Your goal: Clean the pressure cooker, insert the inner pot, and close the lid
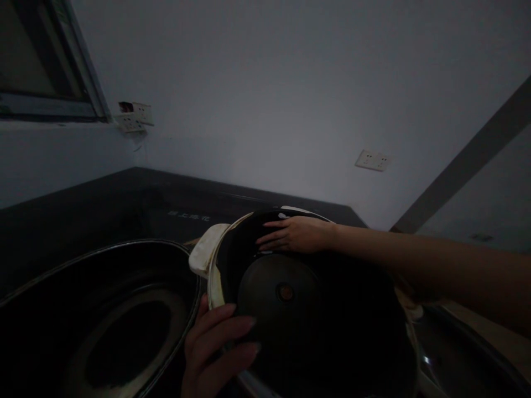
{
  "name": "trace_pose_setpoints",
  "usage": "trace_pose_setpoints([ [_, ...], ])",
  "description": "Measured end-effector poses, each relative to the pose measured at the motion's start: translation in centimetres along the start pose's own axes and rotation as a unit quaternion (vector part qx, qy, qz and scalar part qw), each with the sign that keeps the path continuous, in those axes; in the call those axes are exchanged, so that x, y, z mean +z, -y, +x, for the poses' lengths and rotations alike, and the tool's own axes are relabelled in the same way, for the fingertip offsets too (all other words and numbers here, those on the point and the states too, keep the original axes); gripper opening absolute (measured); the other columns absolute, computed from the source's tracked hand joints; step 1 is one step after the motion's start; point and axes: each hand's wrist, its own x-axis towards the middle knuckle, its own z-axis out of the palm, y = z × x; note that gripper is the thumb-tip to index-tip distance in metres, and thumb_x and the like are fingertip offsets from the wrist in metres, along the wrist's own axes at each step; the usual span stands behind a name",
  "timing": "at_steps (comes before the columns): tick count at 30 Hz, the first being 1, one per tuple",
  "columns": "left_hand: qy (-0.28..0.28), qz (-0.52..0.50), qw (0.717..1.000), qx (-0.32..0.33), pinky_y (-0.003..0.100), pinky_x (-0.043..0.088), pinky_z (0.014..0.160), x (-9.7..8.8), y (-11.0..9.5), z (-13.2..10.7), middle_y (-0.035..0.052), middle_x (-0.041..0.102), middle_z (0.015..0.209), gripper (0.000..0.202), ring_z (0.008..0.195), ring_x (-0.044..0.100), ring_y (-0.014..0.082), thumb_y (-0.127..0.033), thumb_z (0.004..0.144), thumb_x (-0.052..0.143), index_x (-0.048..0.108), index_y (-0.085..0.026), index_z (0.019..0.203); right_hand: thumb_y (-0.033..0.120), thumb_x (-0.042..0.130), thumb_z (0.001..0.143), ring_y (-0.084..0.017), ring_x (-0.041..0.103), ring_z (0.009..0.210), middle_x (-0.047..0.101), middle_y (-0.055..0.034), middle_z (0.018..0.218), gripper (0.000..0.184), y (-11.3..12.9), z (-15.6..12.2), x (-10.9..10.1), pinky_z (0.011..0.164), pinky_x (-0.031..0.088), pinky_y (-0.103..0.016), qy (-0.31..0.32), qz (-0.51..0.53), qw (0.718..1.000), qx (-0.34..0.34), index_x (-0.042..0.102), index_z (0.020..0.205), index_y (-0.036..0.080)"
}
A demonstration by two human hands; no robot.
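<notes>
A rice cooker body with a pale rim and a white side handle stands tilted toward me. Inside its dark interior shows the round heating plate with a small knob in the centre. My left hand is closed over the near left rim, fingertips inside and thumb hidden. My right hand reaches into the cooker from the right, its fingers stretched out against the far inner wall. Small whitish patches show beside these fingers; what they are I cannot tell.
A large black pan stands left of the cooker on the dark countertop. Right of the cooker lies a dark, shiny object. Wall sockets sit on the back wall, more near the window.
</notes>
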Motion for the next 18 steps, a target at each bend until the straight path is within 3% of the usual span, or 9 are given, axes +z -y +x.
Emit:
trace_pose_setpoints([
  [4,0.001,0.000,1.000,-0.006,0.043,0.039,0.105,0.2,-0.1,-0.1,0.0028,0.064,0.096,0.026,0.101,0.058,0.0218,-0.042,0.095,0.037,0.057,-0.025,0.097,0.015,0.046,0.091,-0.020,0.037,0.138,0.054,-0.0013,0.139,0.033,1.7,-3.7,-0.8,0.118,0.021,-0.048,0.042,0.060,0.992,0.102,0.063,0.119,0.018],
  [9,0.021,0.004,1.000,0.008,0.044,0.039,0.105,-0.7,0.8,-0.1,0.0028,0.066,0.096,0.027,0.103,0.059,0.0213,-0.039,0.096,0.035,0.059,-0.026,0.098,0.020,0.058,0.085,-0.028,0.042,0.134,0.064,-0.0039,0.127,0.022,5.4,-7.8,-3.5,0.117,0.010,-0.058,0.079,0.175,0.953,0.233,0.071,0.103,0.022],
  [14,0.107,0.012,0.991,0.082,0.042,0.045,0.099,-2.2,2.0,0.4,0.0038,0.069,0.097,0.034,0.103,0.061,0.0218,-0.042,0.096,0.033,0.062,-0.026,0.103,0.021,0.060,0.086,-0.028,0.044,0.132,0.069,-0.0013,0.119,0.017,7.5,-9.3,-6.0,0.117,0.014,-0.056,0.077,0.239,0.926,0.281,0.073,0.095,0.026],
  [18,0.050,0.009,0.998,0.043,0.041,0.042,0.103,-1.1,1.3,0.1,0.0035,0.068,0.096,0.031,0.103,0.061,0.0210,-0.040,0.097,0.034,0.062,-0.025,0.098,0.013,0.055,0.086,-0.030,0.040,0.135,0.061,-0.0052,0.130,0.028,5.8,-8.3,-5.6,0.116,0.014,-0.060,0.084,0.224,0.933,0.269,0.069,0.109,0.020],
])
